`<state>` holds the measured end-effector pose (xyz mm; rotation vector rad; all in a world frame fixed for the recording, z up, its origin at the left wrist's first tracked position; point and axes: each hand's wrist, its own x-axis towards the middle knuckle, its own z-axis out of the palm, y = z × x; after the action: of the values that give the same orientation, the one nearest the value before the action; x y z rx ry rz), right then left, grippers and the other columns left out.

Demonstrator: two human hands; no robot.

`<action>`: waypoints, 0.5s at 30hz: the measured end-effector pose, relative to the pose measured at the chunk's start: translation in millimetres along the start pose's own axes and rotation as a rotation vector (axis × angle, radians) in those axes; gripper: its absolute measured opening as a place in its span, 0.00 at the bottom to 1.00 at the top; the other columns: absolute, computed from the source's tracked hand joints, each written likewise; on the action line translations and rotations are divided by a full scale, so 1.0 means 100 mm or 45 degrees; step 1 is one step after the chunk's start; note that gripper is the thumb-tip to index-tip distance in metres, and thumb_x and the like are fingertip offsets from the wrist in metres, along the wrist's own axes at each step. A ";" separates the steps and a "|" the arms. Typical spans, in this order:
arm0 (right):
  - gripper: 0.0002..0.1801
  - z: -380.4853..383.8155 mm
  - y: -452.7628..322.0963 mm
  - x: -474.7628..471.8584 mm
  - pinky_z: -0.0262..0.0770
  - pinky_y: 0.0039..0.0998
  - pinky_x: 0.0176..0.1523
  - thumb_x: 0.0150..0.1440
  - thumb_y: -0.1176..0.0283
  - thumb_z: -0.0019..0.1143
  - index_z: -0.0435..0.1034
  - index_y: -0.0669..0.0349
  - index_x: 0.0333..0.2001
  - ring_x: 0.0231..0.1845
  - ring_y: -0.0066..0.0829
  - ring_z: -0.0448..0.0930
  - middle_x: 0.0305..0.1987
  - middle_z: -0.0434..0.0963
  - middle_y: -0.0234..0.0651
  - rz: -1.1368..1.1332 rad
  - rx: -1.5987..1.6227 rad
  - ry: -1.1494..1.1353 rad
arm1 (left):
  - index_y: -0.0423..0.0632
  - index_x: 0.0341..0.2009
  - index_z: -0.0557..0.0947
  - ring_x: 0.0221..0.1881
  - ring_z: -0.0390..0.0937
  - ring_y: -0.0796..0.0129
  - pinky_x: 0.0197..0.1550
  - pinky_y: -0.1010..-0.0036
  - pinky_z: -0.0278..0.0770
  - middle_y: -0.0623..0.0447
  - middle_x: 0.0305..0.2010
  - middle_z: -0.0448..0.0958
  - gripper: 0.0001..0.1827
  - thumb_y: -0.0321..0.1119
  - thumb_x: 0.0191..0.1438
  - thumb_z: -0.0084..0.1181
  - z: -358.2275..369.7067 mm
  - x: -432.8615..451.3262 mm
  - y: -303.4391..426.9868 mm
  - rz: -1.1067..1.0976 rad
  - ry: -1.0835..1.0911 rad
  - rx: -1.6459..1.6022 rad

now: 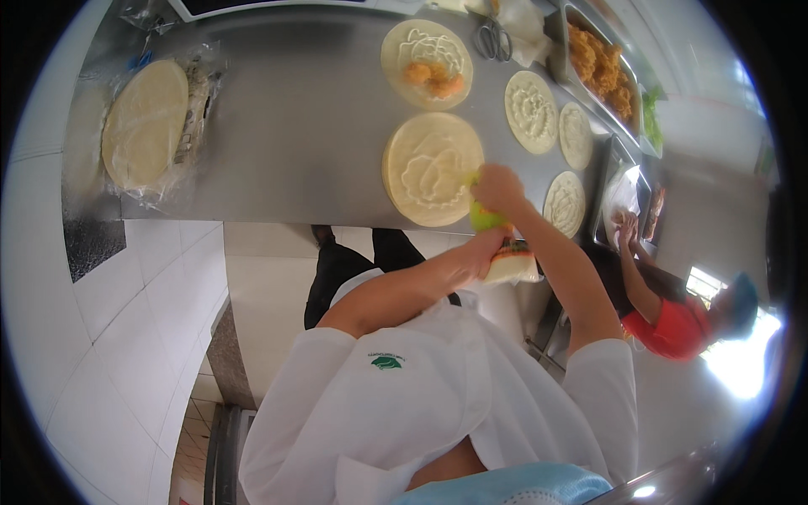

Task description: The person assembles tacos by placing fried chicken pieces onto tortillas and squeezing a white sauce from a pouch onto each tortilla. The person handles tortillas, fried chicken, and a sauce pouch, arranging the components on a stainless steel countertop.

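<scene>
A soft plastic squeeze bag of white sauce, with a yellow-green part, is in both my hands. My left hand grips its middle, and my right hand is closed around the end over the table edge. Beside my right hand lies a stack of round flatbreads, its top one bearing thin white sauce lines. Above the stack, another flatbread holds sauce and several orange breaded pieces. To the right lie smaller-looking sauced flatbreads, one of them near the scissors.
Scissors lie at the back. A metal tray holds fried breaded food, with green leaves beyond. Bagged flatbreads lie at the left on the steel table. A co-worker in red handles a white bag at the right.
</scene>
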<state>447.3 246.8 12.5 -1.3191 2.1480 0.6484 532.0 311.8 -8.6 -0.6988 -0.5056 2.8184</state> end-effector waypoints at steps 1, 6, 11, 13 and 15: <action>0.15 0.07 0.01 -0.05 0.74 0.41 0.47 0.47 0.64 0.52 0.73 0.57 0.38 0.44 0.43 0.78 0.41 0.78 0.44 -0.046 -0.032 -0.022 | 0.43 0.42 0.72 0.35 0.79 0.56 0.36 0.61 0.81 0.45 0.37 0.76 0.15 0.33 0.48 0.52 -0.04 -0.02 -0.09 -0.004 0.004 -0.026; 0.14 0.19 -0.21 -0.07 0.74 0.42 0.47 0.47 0.65 0.51 0.74 0.56 0.37 0.45 0.45 0.77 0.41 0.77 0.45 -0.222 0.053 -0.046 | 0.43 0.44 0.71 0.36 0.79 0.58 0.38 0.62 0.81 0.46 0.40 0.76 0.17 0.36 0.51 0.54 -0.24 -0.02 -0.18 0.043 -0.077 -0.149; 0.13 -0.30 -0.29 0.35 0.73 0.42 0.46 0.47 0.67 0.50 0.73 0.56 0.37 0.44 0.45 0.77 0.40 0.77 0.44 -0.229 0.080 0.143 | 0.42 0.40 0.70 0.34 0.79 0.57 0.35 0.61 0.81 0.44 0.36 0.75 0.13 0.35 0.52 0.50 0.17 -0.06 0.38 0.268 -0.063 -0.144; 0.12 -0.37 -0.22 0.44 0.73 0.42 0.46 0.47 0.68 0.49 0.74 0.56 0.36 0.44 0.45 0.77 0.39 0.78 0.43 -0.201 0.069 0.202 | 0.42 0.41 0.71 0.34 0.79 0.58 0.35 0.62 0.81 0.45 0.37 0.76 0.14 0.38 0.54 0.51 0.24 0.01 0.49 0.277 -0.065 -0.096; 0.12 -0.34 -0.03 0.49 0.73 0.41 0.47 0.47 0.67 0.50 0.74 0.56 0.36 0.44 0.45 0.77 0.39 0.78 0.43 -0.158 0.033 0.198 | 0.43 0.41 0.71 0.34 0.79 0.57 0.35 0.61 0.81 0.44 0.37 0.76 0.14 0.36 0.53 0.51 0.28 0.16 0.46 0.219 -0.092 -0.134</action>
<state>425.4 191.9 4.8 -1.5193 2.1657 0.4808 499.7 265.8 -9.6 -0.6931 -0.6397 3.0048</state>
